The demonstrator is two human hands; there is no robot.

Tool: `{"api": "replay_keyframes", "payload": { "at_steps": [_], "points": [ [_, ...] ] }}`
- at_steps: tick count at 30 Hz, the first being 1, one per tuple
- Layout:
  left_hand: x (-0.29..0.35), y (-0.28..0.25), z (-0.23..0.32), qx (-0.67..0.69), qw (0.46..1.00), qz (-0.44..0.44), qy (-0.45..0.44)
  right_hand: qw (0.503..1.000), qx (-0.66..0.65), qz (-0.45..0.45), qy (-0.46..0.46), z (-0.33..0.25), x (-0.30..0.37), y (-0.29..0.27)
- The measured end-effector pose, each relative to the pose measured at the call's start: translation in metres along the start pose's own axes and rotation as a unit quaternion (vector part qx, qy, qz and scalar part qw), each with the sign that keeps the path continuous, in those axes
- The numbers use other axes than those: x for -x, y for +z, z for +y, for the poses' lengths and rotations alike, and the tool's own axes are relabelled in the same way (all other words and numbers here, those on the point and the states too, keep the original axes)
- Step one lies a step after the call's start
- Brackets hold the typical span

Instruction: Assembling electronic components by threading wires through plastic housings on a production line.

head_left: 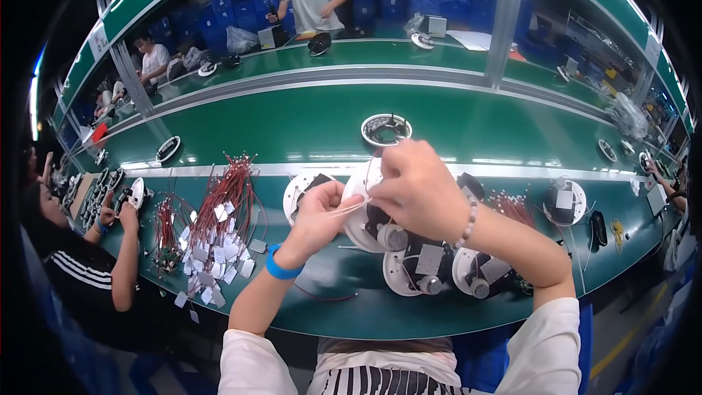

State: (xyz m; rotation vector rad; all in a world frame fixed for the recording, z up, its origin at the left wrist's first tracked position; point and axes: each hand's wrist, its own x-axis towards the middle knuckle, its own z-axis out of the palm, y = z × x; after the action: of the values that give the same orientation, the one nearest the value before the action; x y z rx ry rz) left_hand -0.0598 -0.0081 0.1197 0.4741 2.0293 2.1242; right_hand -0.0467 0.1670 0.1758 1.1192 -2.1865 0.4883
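Note:
In front of me, my left hand (322, 217) pinches thin white wires (342, 210) between thumb and fingers. My right hand (420, 184) meets it fingertip to fingertip, closed on the other end of these wires. Just under both hands is a white round housing (357, 232), tilted, with a dark inner side and a small grey cylinder (393, 238). My hands cover much of it. Two similar housings with black bodies and silver plates (430, 259) lie below on the bench, and another white one (298, 194) sits behind my left hand.
Left of me lies a heap of red wires with white tags (219, 249). A round white part (386, 130) rests on the green belt (292, 121) ahead. One housing (564, 201), a black tool (599, 230) and yellow-handled pliers (618, 234) lie right. A co-worker (80, 256) sits left.

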Motion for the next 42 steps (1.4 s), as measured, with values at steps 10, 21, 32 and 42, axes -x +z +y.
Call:
{"api": "replay_keyframes", "payload": {
  "at_steps": [10,21,32,42],
  "points": [
    [0.040,0.001,-0.017,0.034,0.999,-0.031,0.025,0.949,-0.312,-0.041,0.014,-0.060,0.013,-0.036],
    [0.105,0.020,-0.016,0.012,0.999,0.004,0.038,0.858,-0.486,0.164,0.015,-0.119,0.042,-0.064],
    [0.154,0.021,-0.036,0.033,0.999,0.027,-0.004,0.953,-0.283,0.017,0.105,-0.130,0.072,-0.033],
    [0.150,0.021,-0.036,0.002,0.999,0.035,-0.013,0.984,-0.010,-0.165,0.069,-0.109,0.070,-0.013]
  ]
}}
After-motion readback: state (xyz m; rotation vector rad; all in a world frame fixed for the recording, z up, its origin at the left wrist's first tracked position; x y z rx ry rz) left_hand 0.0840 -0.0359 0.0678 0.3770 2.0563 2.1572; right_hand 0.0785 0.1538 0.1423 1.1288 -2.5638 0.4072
